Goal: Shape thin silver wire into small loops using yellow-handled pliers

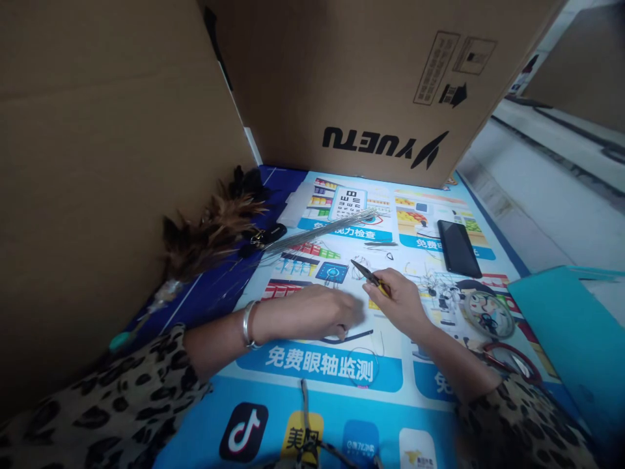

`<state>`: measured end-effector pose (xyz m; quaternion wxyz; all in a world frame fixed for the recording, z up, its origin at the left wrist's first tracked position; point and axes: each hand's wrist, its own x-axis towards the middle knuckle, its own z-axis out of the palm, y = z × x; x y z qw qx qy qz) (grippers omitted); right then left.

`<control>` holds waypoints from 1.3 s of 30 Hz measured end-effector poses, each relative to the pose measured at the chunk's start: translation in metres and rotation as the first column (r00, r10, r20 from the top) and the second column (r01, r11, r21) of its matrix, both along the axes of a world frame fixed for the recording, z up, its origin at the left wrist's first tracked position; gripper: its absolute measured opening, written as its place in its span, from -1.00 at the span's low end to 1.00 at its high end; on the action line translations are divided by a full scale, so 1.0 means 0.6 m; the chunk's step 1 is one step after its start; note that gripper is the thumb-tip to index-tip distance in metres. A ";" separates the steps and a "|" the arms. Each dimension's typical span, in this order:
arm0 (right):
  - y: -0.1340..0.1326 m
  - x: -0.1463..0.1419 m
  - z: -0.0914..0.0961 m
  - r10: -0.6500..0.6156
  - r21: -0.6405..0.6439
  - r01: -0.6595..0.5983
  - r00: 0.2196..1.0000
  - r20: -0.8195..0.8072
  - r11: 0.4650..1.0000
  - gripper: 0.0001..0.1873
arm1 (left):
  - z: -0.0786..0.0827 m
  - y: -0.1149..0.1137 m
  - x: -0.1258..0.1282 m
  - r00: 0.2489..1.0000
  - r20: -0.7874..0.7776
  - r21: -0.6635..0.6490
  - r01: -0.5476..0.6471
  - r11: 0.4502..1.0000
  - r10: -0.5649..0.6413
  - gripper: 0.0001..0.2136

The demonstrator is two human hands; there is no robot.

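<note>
My right hand (400,303) is closed around pliers (371,279) with dark jaws and yellow-marked handles, the jaws pointing up and left. To its left, my left hand (322,314) rests low over the printed sheet with curled fingers, slightly blurred at the knuckles; whatever it pinches is hidden. A thin dark strip (359,337) lies just beside its fingertips. Beyond both hands, a bundle of thin metal wires (325,231) stretches diagonally across the sheet. Short dark wire pieces (381,245) lie beside the bundle, and tangled thin wire (437,286) is right of my right hand.
A large cardboard box (381,78) stands at the back, with a cardboard panel (107,130) on the left. Feathers (209,228) and a black key fob (274,233) lie left. Rightward are a dark phone (459,249), a roll of clear tape (488,314), a red-rimmed ring (530,368) and a teal folder (571,339).
</note>
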<state>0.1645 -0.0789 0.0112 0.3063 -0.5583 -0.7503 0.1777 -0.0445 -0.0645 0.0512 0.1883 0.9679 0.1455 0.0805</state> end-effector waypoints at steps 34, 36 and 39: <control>-0.001 -0.001 -0.002 0.011 0.001 -0.011 1.000 0.026 1.000 -0.82 | 0.022 -0.023 -0.001 0.996 -0.069 0.310 0.067 0.948 -0.048 -0.83; -0.001 -0.001 -0.002 0.010 0.003 -0.010 1.000 0.024 1.000 -0.82 | 0.023 -0.023 0.001 0.997 -0.050 0.317 0.070 0.946 -0.056 -0.84; -0.001 -0.001 -0.003 0.003 0.005 -0.003 1.000 0.029 1.000 -0.81 | 0.020 -0.022 0.003 0.997 -0.038 0.326 0.070 0.943 -0.061 -0.85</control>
